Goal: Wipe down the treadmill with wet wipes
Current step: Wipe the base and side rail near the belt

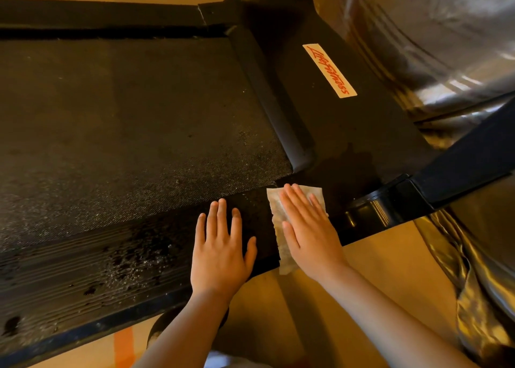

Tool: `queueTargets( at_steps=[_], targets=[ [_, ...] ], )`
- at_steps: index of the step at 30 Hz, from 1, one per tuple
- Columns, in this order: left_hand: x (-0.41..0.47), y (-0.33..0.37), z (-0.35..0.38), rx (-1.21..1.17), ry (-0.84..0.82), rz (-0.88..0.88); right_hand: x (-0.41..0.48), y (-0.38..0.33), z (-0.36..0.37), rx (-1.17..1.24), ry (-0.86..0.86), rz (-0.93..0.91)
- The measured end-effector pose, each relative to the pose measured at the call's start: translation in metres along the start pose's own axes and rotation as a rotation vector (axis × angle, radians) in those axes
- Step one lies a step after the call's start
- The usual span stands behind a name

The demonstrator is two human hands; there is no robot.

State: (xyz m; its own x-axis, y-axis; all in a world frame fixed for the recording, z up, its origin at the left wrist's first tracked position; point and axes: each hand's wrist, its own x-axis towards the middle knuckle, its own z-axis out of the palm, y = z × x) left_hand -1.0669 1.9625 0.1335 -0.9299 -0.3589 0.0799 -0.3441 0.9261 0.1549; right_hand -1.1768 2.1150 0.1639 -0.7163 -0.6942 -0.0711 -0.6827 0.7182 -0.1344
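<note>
Tan floor (376, 270) runs under a black treadmill (348, 133) with a crinkled silver sheet (432, 33) behind its front end.

My right hand (309, 228) lies flat with the fingers straight and close together, pressing a pale, thin, rectangular wet wipe (276, 217) onto the treadmill's near side rail, close to the front corner where the rail meets the smooth motor cover. The wipe's long axis runs across the rail, from the near edge toward the belt. Its lower end hangs just over the near edge, and its left strip shows beside my palm. It looks damp, limp and a little grey-mottled.

My left hand (220, 245) is also spread flat, holding nothing, on the bare ribbed rail just beside the wipe to the left. I cannot tell whether its thumb touches the wipe.

Further left, the rail is speckled with droplets and dark wet blotches. The coarse dark running belt (125, 116) lies beyond my fingertips. I judge the right hand is the one to drive the wipe, either left along the rail or forward onto the cover. On that cover sits a cream label with red lettering (329, 70), and a black upright post (468, 158) rises at the corner.
</note>
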Motion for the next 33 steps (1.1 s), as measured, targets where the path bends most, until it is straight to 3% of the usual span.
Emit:
queueTargets(
  at_steps=[3,10,18,25,33],
  targets=[
    [-0.001,-0.001,0.002,0.0,0.002,0.001,0.002,-0.003,0.014,-0.165,-0.006,0.032],
    [-0.001,-0.001,0.002,-0.003,0.014,0.004,0.03,-0.002,0.023,-0.266,0.01,0.002],
    [-0.001,-0.001,0.004,0.02,0.029,0.011,0.064,-0.012,0.025,-0.255,0.006,-0.008],
    [-0.001,0.0,0.005,0.011,0.041,0.001,0.027,-0.045,0.041,-0.154,0.105,0.101],
    [-0.001,0.0,0.006,0.0,0.055,-0.004,0.008,-0.051,0.049,-0.107,0.128,0.079]
  ],
)
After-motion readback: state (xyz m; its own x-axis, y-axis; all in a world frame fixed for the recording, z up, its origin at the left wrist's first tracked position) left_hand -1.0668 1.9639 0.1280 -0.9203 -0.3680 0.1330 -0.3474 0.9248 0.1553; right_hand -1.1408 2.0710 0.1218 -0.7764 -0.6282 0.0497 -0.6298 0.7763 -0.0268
